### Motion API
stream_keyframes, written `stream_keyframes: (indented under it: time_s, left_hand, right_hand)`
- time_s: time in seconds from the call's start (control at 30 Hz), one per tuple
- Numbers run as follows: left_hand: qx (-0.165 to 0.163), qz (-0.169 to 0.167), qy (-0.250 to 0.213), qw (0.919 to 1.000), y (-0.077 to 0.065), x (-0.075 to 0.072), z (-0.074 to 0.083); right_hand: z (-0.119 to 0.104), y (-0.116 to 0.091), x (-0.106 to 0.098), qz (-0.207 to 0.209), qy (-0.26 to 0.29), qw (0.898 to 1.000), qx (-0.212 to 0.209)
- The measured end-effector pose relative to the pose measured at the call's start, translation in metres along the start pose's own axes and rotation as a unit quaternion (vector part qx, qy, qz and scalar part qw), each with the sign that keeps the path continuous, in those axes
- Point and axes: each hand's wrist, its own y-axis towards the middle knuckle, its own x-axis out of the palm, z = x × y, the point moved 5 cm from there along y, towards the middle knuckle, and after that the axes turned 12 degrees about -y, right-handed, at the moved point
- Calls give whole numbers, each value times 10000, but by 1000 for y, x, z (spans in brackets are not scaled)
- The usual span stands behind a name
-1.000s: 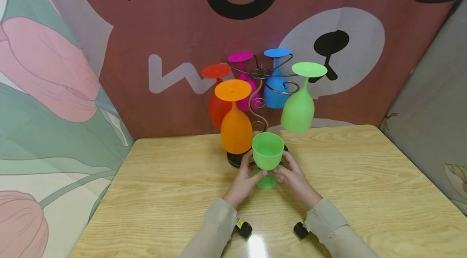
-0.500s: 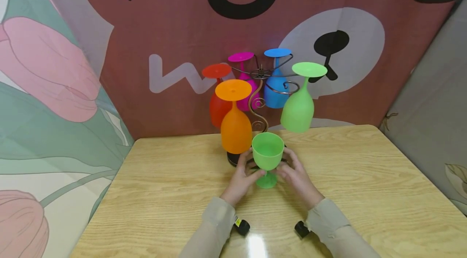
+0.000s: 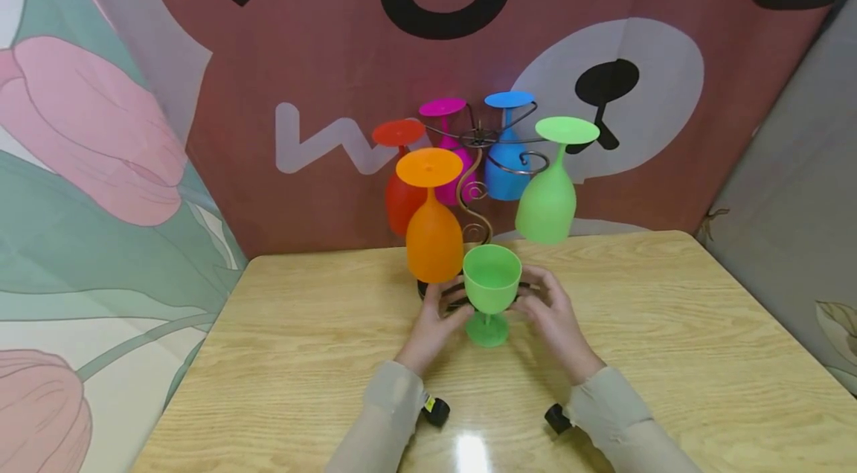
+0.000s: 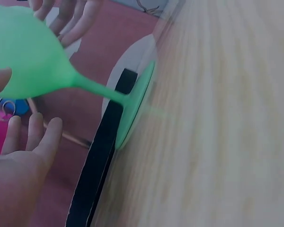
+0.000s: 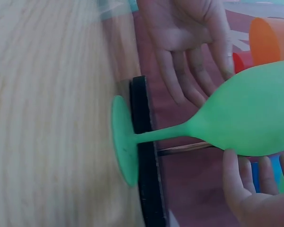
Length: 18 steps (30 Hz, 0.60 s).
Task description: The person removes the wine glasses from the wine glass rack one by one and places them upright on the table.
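A light green plastic goblet (image 3: 492, 280) stands upright on the table, its foot flat on the wood. My left hand (image 3: 431, 324) is beside the bowl on the left, fingers loosely spread. On the other side my right hand (image 3: 552, 317) has its fingers spread near the bowl. Both wrist views show the goblet's bare stem (image 4: 97, 89) with no fingers round it. In the right wrist view the left hand (image 5: 191, 47) hangs relaxed by the bowl, and the right hand (image 5: 260, 194) has its fingertips right at the bowl's edge.
Behind the goblet stands a curly metal rack (image 3: 478, 137) on a black base (image 4: 97, 161). Hanging upside down from it are an orange goblet (image 3: 434, 242), a red one (image 3: 402, 198), a magenta one (image 3: 445, 108), a blue one (image 3: 506, 172) and another green one (image 3: 547, 205).
Both hands have drawn apart from the goblet's stem, the left to the left and the right to the right. The goblet stays standing in place.
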Motion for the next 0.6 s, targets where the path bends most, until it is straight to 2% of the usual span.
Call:
stream_keyframes:
  time_s: [0.1, 0.23, 0.37, 0.5, 0.6]
  left_hand:
    - [91, 175, 21, 9998, 2, -8, 3]
    - [230, 543, 105, 9982, 2, -19, 15]
    - [362, 1034, -173, 9938, 1, -34, 29]
    - [713, 1696, -682, 9806, 1, -48, 46]
    - [1050, 2027, -1037, 9681, 0, -53, 62]
  right_hand:
    - [-8, 1, -2, 210, -385, 9990, -57]
    - [-19, 1, -8, 621, -635, 9953, -393]
    - [-31, 1, -17, 966, -650, 9907, -705]
    - [-46, 5, -21, 1202, -458, 9874, -916]
    - [-62, 10, -18, 1306, -363, 9828, -1251]
